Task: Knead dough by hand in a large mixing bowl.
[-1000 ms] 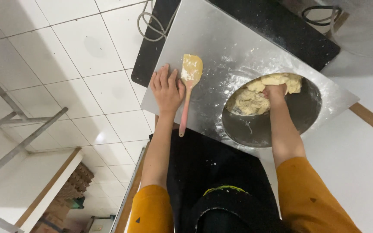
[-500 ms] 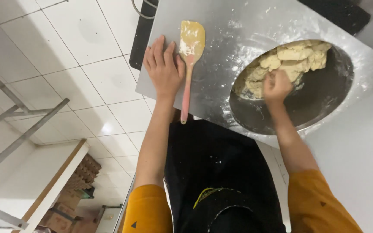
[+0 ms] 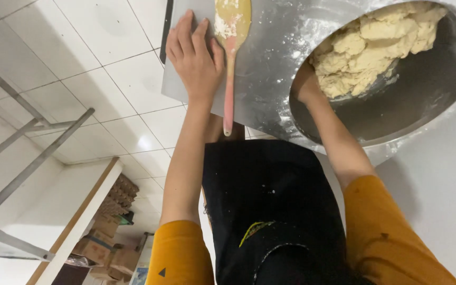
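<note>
Left hand (image 3: pixel 195 55) flat beside spatula (image 3: pixel 230 47); right hand (image 3: pixel 306 84) in dough (image 3: pixel 370 45).

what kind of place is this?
Likely a bakery or commercial kitchen prep area: a big metal bowl of dough, a floured steel worktop with a spatula, and a white tiled floor.

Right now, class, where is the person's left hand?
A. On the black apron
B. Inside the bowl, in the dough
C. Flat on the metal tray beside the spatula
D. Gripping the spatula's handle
C: the left hand lies flat on the metal tray, beside the spatula, not gripping it.
</note>
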